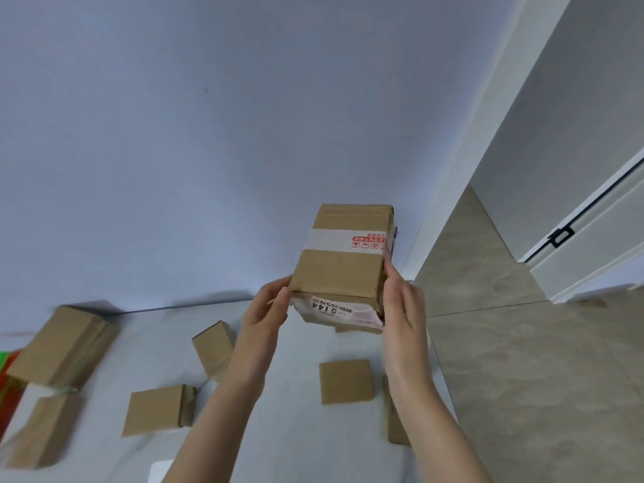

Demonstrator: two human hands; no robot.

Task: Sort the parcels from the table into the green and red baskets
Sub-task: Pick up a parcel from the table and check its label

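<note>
Both forearms are reaching up from the bottom edge. Far left of the fingers, a green and red sliver (6, 364), probably the baskets, is peeking in. Loose parcels (62, 346) are lying on the surface (296, 440) below and left of the fingers. The left hand (268, 308) and right hand (400, 305) are clasping the lifted parcel (343, 259) by opposite sides, fingers (278, 291) curling round its edges. They are tipping its label (327, 310) toward the camera, likely for reading it to choose a basket.
</note>
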